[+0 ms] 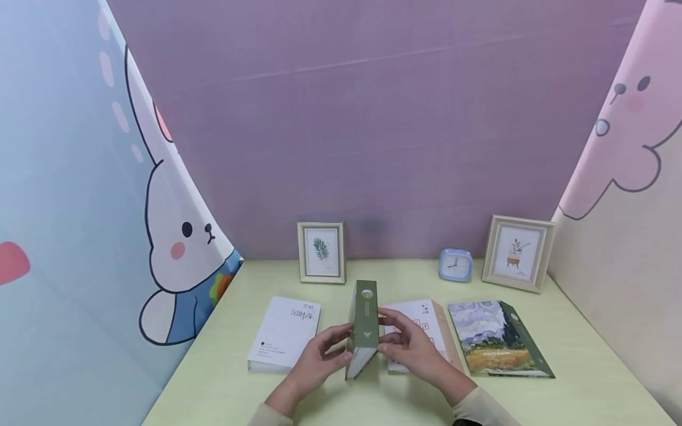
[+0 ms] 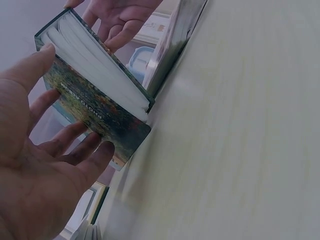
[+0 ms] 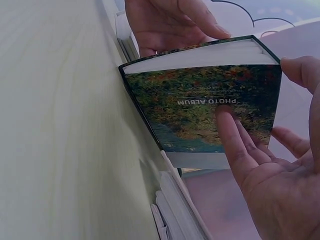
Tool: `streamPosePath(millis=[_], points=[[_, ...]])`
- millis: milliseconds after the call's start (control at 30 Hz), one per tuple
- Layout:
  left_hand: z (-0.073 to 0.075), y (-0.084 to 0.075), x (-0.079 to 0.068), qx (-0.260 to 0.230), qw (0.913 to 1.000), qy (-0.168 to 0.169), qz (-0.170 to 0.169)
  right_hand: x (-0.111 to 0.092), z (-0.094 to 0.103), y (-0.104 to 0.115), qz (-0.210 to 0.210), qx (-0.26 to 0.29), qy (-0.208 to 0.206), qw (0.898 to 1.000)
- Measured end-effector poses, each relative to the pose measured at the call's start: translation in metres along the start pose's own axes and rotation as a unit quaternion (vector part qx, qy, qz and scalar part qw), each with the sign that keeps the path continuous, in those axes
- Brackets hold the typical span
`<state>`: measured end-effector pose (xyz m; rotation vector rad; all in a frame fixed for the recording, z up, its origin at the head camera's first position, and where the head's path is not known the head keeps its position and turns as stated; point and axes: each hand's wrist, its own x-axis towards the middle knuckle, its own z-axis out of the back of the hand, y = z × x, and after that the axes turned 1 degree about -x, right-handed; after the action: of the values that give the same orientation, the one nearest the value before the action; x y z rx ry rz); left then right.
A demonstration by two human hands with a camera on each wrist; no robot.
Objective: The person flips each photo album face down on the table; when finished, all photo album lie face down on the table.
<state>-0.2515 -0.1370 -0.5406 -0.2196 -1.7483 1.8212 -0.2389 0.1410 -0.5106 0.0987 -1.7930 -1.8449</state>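
Observation:
A photo album with a dark green spine stands spine-up near the middle of the table, its pages facing down and its covers slightly parted at the near end. My left hand holds it from the left, fingers against a painted cover and thumb at the page edge in the left wrist view. From the opposite side my right hand holds it too. In the right wrist view its fingers lie on the cover printed "PHOTO ALBUM", upside down there, with the thumb at a spine corner.
A white album lies at left. Right of the hands lie a white album with a peach spine, partly hidden by my right hand, and an album with a landscape painting. Behind stand two picture frames and a blue clock.

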Motion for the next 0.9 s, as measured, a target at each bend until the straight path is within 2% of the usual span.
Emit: streamPosePath(millis=[300,500,900], points=[[-0.0004,-0.0020,-0.0014,-0.024,0.9996,0.011,0.002,0.0000,-0.0003,0.0000,-0.005,0.002,-0.005,1.000],[0.0000,-0.0007,-0.0018,-0.017,0.9998,0.011,0.004,-0.0001,-0.0012,-0.0023,-0.020,0.006,-0.016,1.000],[0.0008,0.0003,-0.0033,-0.001,0.9999,0.011,0.010,0.0002,-0.0004,-0.0075,-0.019,-0.008,-0.049,0.999]])
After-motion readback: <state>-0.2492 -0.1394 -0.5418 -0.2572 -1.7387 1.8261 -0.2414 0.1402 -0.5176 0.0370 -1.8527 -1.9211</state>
